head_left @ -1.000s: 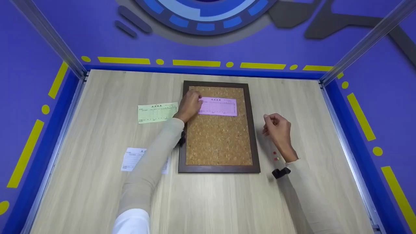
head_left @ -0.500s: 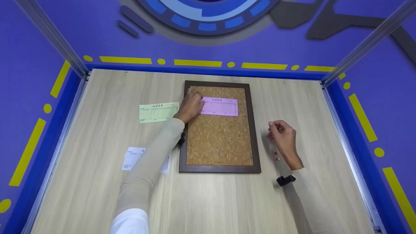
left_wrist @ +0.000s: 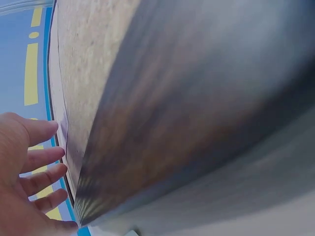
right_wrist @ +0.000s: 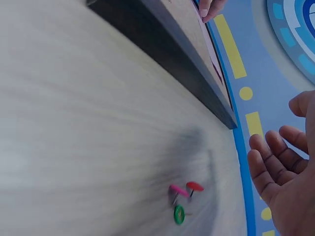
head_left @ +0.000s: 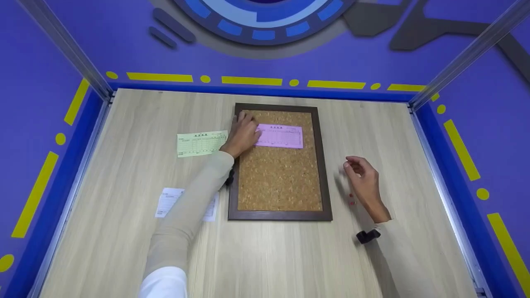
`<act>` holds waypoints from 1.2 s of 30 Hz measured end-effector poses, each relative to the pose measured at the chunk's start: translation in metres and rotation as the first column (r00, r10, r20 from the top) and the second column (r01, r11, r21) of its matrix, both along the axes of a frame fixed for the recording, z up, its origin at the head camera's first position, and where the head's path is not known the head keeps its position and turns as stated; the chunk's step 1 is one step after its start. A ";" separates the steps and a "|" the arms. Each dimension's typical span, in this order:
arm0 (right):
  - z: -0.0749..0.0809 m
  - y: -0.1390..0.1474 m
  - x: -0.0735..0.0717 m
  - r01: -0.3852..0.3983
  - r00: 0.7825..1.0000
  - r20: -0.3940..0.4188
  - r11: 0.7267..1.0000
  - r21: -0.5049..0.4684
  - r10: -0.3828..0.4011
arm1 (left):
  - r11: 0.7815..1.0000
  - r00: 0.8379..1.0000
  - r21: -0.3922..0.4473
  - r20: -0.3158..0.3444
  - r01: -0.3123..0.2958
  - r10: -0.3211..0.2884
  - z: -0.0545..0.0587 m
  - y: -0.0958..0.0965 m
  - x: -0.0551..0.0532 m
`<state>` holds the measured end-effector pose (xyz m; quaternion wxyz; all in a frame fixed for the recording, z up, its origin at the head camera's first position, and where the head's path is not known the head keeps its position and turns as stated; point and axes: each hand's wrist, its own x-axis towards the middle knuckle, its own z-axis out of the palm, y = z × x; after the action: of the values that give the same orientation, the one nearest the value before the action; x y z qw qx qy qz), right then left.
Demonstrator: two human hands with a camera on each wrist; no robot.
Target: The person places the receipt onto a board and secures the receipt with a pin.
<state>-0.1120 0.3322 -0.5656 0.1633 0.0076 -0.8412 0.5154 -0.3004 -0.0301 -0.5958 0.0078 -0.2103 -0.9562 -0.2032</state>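
A pink printed slip [head_left: 281, 136] lies on the upper part of the brown-framed cork board [head_left: 277, 182]. My left hand [head_left: 244, 134] rests on the slip's left end, its fingers extended and a little apart in the left wrist view; it covers that end. My right hand [head_left: 365, 180] hovers right of the board, fingers loosely bent, holding nothing that I can see. Under it on the table are three thumbtacks: a red thumbtack [right_wrist: 195, 186], a pink thumbtack [right_wrist: 179, 190] and a green thumbtack [right_wrist: 179, 215].
Left of the board lies a green printed slip [head_left: 201, 143]. Nearer me is a white printed slip [head_left: 169, 203], partly covered by the left sleeve [head_left: 186, 211]. Blue-purple walls enclose the wooden table [head_left: 265, 256] at the back and sides.
My right hand has drawn back slightly to the right and toward me, its fingers loosening. The left hand stays at the pink slip's left end, its fingers spreading a little.
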 end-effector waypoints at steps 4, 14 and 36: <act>-0.004 0.002 0.003 -0.025 1.000 -0.005 0.999 0.024 0.025 | 0.999 0.999 0.031 0.049 0.004 -0.006 0.001 -0.003 0.001; -0.009 0.005 0.011 -0.025 0.999 0.048 0.999 0.040 0.023 | 0.995 0.986 0.103 0.165 0.003 -0.020 0.001 -0.010 0.004; -0.060 0.034 0.014 -0.057 0.993 0.109 0.990 0.126 0.043 | 0.964 0.979 0.251 0.158 0.088 -0.131 -0.022 -0.032 0.003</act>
<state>-0.0979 0.3663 -0.6261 0.1048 0.0121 -0.8797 0.4637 -0.2978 -0.0620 -0.6176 -0.0610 -0.2419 -0.9081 -0.3363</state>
